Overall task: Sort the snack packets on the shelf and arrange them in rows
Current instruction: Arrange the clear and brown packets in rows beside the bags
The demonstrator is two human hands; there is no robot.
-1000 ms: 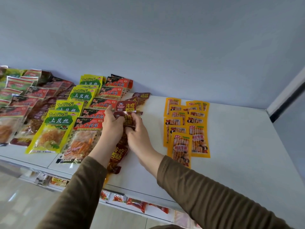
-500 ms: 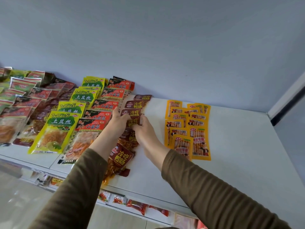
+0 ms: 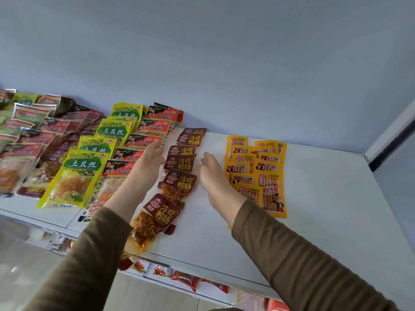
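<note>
Both hands flanked the dark-red packets (image 3: 179,171) — left hand (image 3: 149,162) at 9 o'clock, right hand (image 3: 212,173) at 3 o'clock — fingers relaxed, gripping nothing, likely squaring that row on the shelf (image 3: 325,209).

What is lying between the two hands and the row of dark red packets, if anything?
Nothing visible does. The left hand is open just left of the dark red packets, its fingers at their edge. The right hand is open to their right, with only bare shelf between. The yellow packets lie beyond the right hand.
</note>
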